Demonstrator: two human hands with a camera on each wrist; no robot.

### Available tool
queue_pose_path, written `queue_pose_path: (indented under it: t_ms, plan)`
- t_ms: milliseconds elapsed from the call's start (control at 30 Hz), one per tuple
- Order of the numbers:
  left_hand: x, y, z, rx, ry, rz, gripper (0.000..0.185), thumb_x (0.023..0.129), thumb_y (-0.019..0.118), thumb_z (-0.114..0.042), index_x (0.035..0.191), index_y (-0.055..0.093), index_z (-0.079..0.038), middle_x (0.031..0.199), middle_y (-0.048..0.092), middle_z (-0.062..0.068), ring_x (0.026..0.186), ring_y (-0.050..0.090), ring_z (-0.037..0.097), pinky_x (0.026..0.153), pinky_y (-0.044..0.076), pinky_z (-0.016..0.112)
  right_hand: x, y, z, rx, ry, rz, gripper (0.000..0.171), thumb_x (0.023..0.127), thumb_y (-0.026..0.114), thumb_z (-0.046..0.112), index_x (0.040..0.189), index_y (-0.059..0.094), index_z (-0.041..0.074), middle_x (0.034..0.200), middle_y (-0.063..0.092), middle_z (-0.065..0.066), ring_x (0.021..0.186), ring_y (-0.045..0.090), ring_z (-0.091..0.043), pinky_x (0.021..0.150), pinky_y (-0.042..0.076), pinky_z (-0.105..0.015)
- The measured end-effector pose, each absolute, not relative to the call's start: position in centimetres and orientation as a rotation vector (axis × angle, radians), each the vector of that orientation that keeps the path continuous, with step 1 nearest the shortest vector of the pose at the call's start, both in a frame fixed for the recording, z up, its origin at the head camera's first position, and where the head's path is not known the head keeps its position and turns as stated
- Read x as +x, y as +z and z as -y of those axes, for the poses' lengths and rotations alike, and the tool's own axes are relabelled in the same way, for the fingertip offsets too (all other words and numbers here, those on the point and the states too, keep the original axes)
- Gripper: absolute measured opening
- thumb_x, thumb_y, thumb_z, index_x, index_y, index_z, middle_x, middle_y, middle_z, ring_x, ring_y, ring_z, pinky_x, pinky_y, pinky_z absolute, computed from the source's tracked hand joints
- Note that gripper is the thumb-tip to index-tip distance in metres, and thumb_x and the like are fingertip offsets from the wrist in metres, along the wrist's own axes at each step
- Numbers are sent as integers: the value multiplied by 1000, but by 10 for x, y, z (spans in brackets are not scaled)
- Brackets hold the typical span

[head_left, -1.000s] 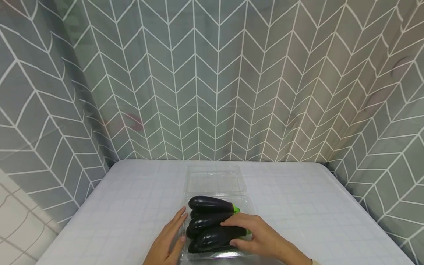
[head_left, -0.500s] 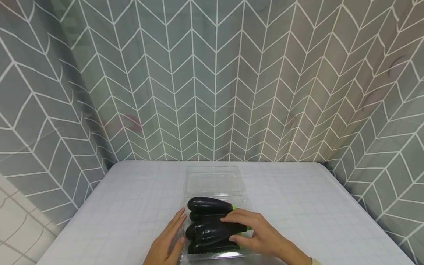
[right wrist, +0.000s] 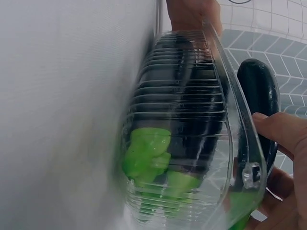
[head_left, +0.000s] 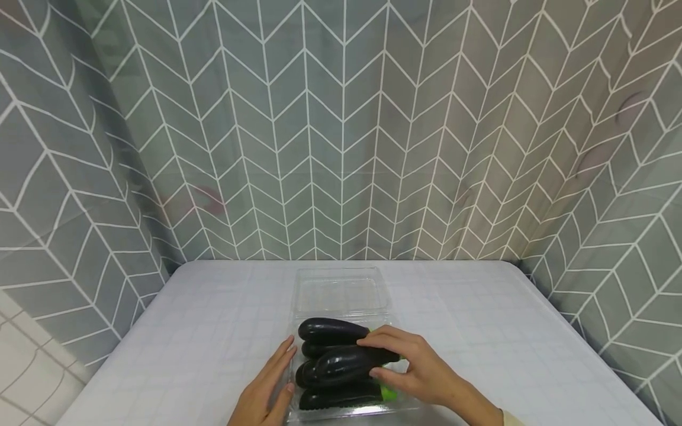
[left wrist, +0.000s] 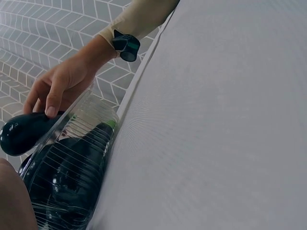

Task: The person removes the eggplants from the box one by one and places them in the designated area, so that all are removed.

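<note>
A clear plastic clamshell box (head_left: 405, 403) lies open on the white table (head_left: 192, 343), its lid (head_left: 341, 290) flat behind it. Several dark eggplants with green stems fill the box. My right hand (head_left: 396, 370) grips one eggplant (head_left: 343, 364), lifted slightly above the others; in the right wrist view the eggplant (right wrist: 259, 96) shows above the box rim (right wrist: 240, 124). My left hand (head_left: 272, 384) rests with straight fingers against the box's left side. In the left wrist view the right hand (left wrist: 57, 88) holds the eggplant (left wrist: 24, 134) over the ribbed box (left wrist: 72, 167).
A grey curtain (head_left: 341, 130) with white chevron lines encloses the table on three sides. The table's rounded corners lie at the back left and right. White tiles (head_left: 21, 367) show at the lower left.
My right hand has raised the gripped eggplant a little, up off the pile and toward the back. The left hand stays against the box.
</note>
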State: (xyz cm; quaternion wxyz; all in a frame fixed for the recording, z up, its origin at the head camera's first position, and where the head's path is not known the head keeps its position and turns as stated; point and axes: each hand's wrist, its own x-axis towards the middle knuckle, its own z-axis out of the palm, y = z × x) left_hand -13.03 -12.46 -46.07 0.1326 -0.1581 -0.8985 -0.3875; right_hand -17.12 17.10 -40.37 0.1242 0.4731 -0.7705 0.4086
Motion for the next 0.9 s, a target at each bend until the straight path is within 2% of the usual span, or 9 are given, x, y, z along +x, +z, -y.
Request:
queue_pose_path:
  t_ms: [267,400,600,900]
  plan:
    - [-133,-464,126,-594,-1044,2460,57,86,64,-8,139,44,-8,148,34,-1,129,36,17,93,40,47,-176,-401,-174,1380,1153,2192,50,81,73,6,128,55,11,117,58,-2,97,58,-14,78,52,-29]
    - [-132,-464,124,-506,-1094,2537,57,88,63,-11,141,42,-10,149,30,-7,130,32,11,95,36,46,-179,-397,-175,1382,1142,2189,49,82,72,5,127,55,9,117,59,-1,98,58,-13,80,52,-29]
    - [-132,-464,123,-480,-1106,2546,58,87,64,-9,141,42,-8,149,30,-5,130,32,15,96,34,46,-183,-389,-178,1347,1114,2209,46,83,71,7,127,56,12,118,59,1,101,57,-14,80,52,-29]
    - [-131,-463,122,-447,-1118,2584,58,88,62,-10,142,40,-9,150,28,-7,131,29,12,98,32,44,-185,-376,-180,1352,1050,2150,55,76,73,-3,126,56,13,113,60,-2,98,58,-16,78,52,-31]
